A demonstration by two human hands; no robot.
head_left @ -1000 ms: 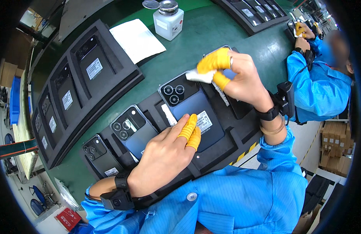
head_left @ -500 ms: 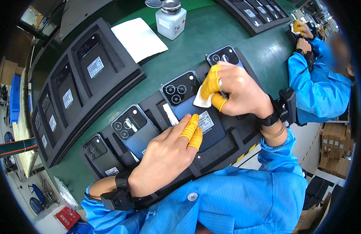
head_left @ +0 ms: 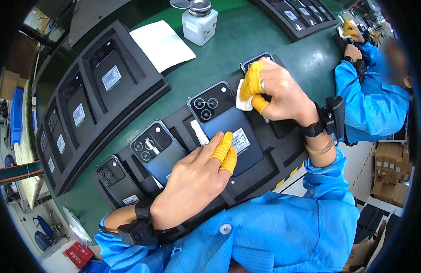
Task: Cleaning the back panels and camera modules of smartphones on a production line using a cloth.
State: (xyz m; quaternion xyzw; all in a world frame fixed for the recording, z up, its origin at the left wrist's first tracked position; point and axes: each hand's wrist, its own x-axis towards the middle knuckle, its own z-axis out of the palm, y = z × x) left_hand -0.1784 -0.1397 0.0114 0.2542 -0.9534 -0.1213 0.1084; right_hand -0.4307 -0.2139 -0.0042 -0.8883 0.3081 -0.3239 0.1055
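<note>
A blue smartphone lies back up in a black foam tray, its camera end pointing away from me. My left hand rests its fingertips on the lower part of the phone's back, beside a white label. Yellow finger cots cover its thumb and forefinger. In my right hand, also with yellow finger cots, a folded white wipe is pinched at the phone's upper right edge. Two more phones, one blue and one dark, sit to the left. Another phone is partly behind my right hand.
A second foam tray with several dark phones stands at the left. Behind lie a white sheet and a white pump bottle. Another phone tray is at the back right, near a co-worker in a blue sleeve.
My right hand has moved the wipe slightly right and up, to the phone's upper right edge. My left hand stays in place on the phone.
</note>
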